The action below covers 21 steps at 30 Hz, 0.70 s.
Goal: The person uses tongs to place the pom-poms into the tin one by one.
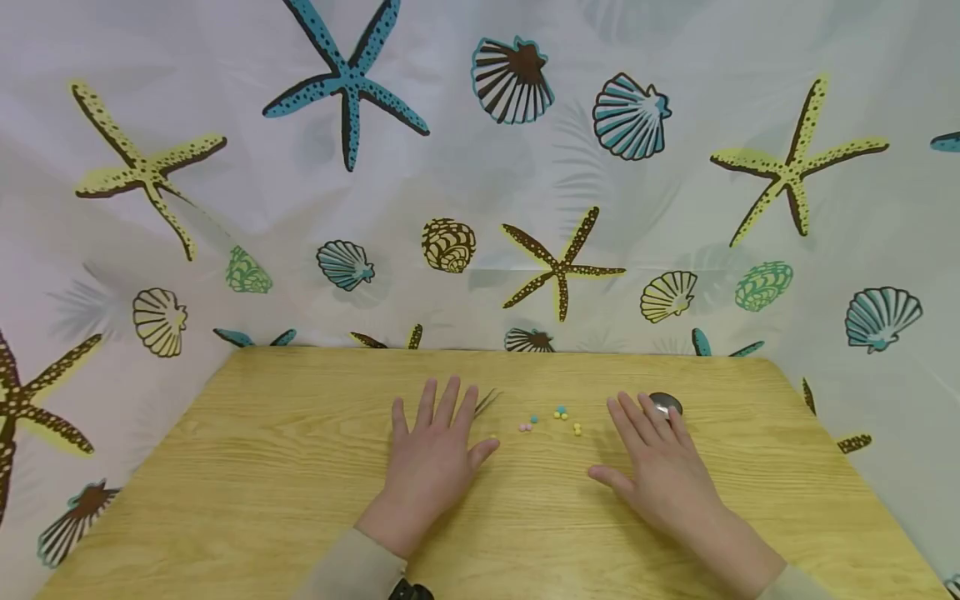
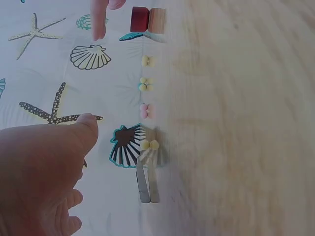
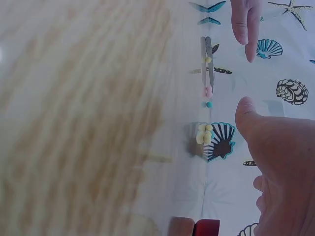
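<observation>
Both hands stretch forward with palms down and hold nothing. My left hand (image 1: 435, 458) has its fingers spread, beside a pair of metal tweezers (image 1: 486, 403); the left wrist view shows the tweezers (image 2: 146, 184) too. Between the hands are several small beads: pink ones (image 1: 526, 427), a yellow-and-blue cluster (image 1: 561, 413) and a yellow pair (image 1: 577, 429). My right hand (image 1: 663, 475) has straight fingers and partly covers a small round dish (image 1: 666, 402), dark and shiny inside. In the right wrist view the dish (image 3: 206, 227) looks red outside.
A wood-grain tabletop (image 1: 262, 483) lies under everything. A pale curtain (image 1: 465, 183) printed with starfish and shells hangs behind it and along both sides. Something black (image 1: 411, 590) sits at the left cuff.
</observation>
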Available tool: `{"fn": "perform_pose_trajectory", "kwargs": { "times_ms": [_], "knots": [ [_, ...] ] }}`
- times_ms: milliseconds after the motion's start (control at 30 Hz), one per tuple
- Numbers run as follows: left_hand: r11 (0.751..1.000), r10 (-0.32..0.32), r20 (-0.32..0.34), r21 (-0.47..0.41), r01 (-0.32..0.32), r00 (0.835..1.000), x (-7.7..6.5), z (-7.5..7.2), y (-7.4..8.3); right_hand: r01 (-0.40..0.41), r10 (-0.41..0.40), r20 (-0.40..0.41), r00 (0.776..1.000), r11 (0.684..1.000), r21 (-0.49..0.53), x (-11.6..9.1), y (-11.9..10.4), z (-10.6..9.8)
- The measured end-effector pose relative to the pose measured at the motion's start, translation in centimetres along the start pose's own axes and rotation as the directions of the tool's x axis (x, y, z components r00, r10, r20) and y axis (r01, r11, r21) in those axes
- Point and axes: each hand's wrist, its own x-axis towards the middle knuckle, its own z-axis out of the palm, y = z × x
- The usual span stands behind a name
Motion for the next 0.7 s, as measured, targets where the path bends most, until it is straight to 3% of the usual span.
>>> {"fn": "perform_pose_trajectory", "kwargs": {
  "times_ms": [700],
  "knots": [
    [0.998,-0.025,-0.043,-0.062,0.023,0.999,1.3,1.2,-0.2,-0.065,0.065,-0.003,0.998,0.998,0.008,-0.5,2.8,0.0]
  ]
}}
